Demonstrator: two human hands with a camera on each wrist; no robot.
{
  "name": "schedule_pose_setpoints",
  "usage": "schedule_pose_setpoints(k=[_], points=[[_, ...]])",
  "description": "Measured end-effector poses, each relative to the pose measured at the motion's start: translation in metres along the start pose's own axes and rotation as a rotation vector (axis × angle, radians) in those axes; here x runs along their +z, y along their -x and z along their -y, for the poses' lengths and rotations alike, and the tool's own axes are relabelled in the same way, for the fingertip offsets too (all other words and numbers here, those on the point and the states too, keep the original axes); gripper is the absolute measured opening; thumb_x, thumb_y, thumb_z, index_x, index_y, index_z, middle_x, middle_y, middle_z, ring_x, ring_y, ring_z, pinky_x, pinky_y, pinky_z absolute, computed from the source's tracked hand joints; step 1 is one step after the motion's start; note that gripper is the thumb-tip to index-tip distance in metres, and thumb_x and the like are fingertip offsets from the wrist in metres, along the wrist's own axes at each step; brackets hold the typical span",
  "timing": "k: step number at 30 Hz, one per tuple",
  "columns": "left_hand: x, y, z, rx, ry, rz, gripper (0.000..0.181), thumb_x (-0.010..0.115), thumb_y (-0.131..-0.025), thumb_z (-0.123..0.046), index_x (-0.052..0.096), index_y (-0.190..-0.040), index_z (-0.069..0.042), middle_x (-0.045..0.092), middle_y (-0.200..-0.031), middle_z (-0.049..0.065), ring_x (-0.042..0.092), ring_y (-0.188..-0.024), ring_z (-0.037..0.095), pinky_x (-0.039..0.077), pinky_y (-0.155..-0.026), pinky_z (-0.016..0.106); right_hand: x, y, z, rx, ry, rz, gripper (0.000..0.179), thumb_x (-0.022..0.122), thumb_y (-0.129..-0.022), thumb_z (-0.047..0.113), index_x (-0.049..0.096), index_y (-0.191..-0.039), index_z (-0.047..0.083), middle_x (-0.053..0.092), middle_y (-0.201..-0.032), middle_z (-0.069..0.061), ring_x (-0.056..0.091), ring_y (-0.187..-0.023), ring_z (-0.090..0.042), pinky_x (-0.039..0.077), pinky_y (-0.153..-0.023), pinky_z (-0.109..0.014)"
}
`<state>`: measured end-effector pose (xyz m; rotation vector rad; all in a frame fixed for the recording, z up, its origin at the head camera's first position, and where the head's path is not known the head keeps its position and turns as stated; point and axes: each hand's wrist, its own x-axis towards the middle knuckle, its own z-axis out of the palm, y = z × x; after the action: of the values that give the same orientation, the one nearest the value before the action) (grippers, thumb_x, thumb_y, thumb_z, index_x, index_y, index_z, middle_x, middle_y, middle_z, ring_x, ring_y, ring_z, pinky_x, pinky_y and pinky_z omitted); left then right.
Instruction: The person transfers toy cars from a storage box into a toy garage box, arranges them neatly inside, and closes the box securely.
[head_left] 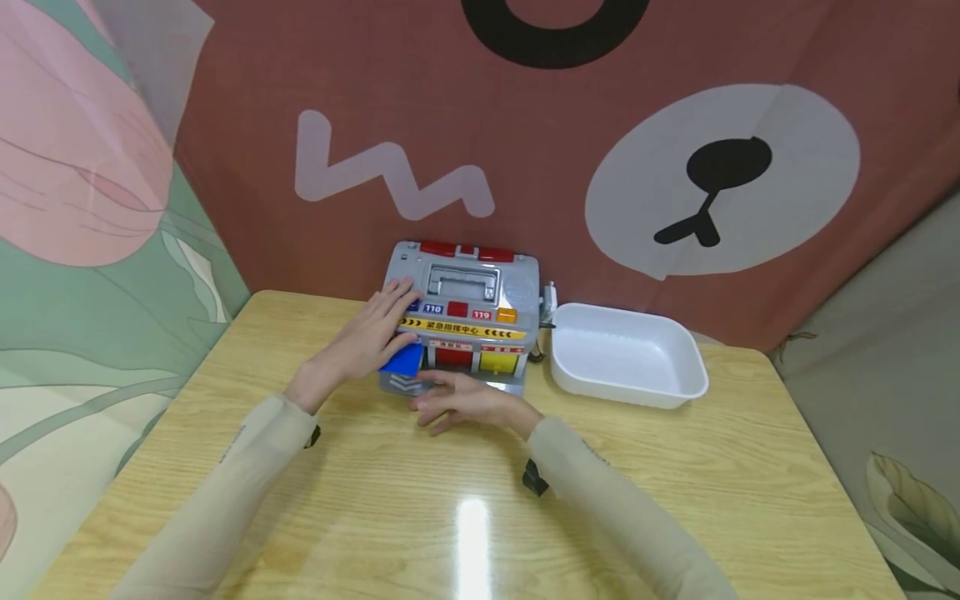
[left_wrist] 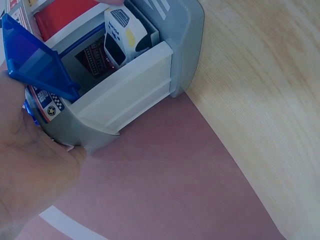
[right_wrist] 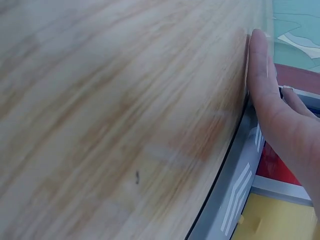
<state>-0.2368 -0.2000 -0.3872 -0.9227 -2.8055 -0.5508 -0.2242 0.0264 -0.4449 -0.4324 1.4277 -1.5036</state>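
A grey toy emergency station point(head_left: 519, 292) with a carrying handle stands at the back of the table. My left hand point(head_left: 367, 333) rests on its top left side, fingers stretched over the buttons and the thumb by a raised blue door point(head_left: 405, 360). Below that door, the left wrist view looks into an opened compartment where a small white toy car point(left_wrist: 125, 32) with a yellow patch sits tilted. A fingertip touches the car's upper end. In front of the station is my right hand point(head_left: 467, 400), its fingers loosely extended toward the compartment; the head view hides the car.
A white plastic basin point(head_left: 622, 350) stands right of the station. Red point(head_left: 453, 358) and yellow point(head_left: 498, 362) doors fill the station's other bays. Behind the table hangs a brown cloth point(head_left: 525, 167) with a bear face.
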Motion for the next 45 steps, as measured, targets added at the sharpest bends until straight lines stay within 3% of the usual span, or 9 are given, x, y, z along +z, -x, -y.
schedule_pose_setpoints(k=[11, 20, 26, 32, 45], points=[[0.0, 0.0, 0.0, 0.002, 0.006, -0.002, 0.062, 0.046, -0.103, -0.033, 0.022, -0.152, -0.003, 0.01, -0.159, 0.019, 0.004, -0.145, 0.036, 0.009, -0.116, 0.05, -0.006, 0.002, 0.005, -0.011, 0.04, -0.008, 0.057, 0.045, -0.103, 0.012, 0.02, -0.153, 0.011, 0.049, -0.135, -0.027, 0.054, -0.115, -0.044, 0.047, -0.094, -0.051], [0.002, 0.0, -0.001, 0.009, -0.004, 0.0, 0.063, 0.046, -0.102, -0.034, 0.022, -0.152, -0.003, 0.011, -0.159, 0.018, 0.005, -0.146, 0.035, 0.009, -0.116, 0.049, -0.008, 0.002, 0.011, -0.018, 0.056, -0.03, 0.063, 0.046, -0.102, 0.018, 0.011, -0.155, 0.015, 0.047, -0.135, -0.029, 0.049, -0.118, -0.048, 0.046, -0.094, -0.053], [0.001, 0.0, 0.0, 0.007, -0.004, 0.002, 0.063, 0.045, -0.103, -0.033, 0.021, -0.152, -0.002, 0.009, -0.159, 0.019, 0.004, -0.145, 0.037, 0.009, -0.116, 0.051, -0.007, 0.0, 0.013, -0.038, 0.078, -0.05, 0.059, 0.038, -0.104, 0.037, 0.021, -0.152, 0.009, 0.046, -0.137, -0.026, 0.049, -0.12, -0.045, 0.047, -0.093, -0.053], [0.001, 0.001, 0.0, -0.007, 0.003, 0.012, 0.063, 0.046, -0.103, -0.034, 0.021, -0.152, -0.003, 0.009, -0.159, 0.018, 0.003, -0.145, 0.036, 0.007, -0.116, 0.049, -0.005, -0.002, 0.015, -0.032, 0.025, -0.073, 0.083, 0.026, -0.095, 0.069, 0.023, -0.152, 0.009, 0.044, -0.138, -0.027, 0.047, -0.122, -0.046, 0.045, -0.094, -0.056], [0.001, 0.0, -0.001, -0.005, 0.008, 0.005, 0.063, 0.046, -0.102, -0.034, 0.022, -0.152, -0.003, 0.009, -0.159, 0.018, 0.003, -0.146, 0.036, 0.007, -0.116, 0.049, -0.003, -0.009, 0.015, -0.017, -0.04, -0.105, 0.087, 0.015, -0.094, 0.071, 0.022, -0.151, 0.007, 0.04, -0.139, -0.031, 0.044, -0.123, -0.049, 0.042, -0.097, -0.058]])
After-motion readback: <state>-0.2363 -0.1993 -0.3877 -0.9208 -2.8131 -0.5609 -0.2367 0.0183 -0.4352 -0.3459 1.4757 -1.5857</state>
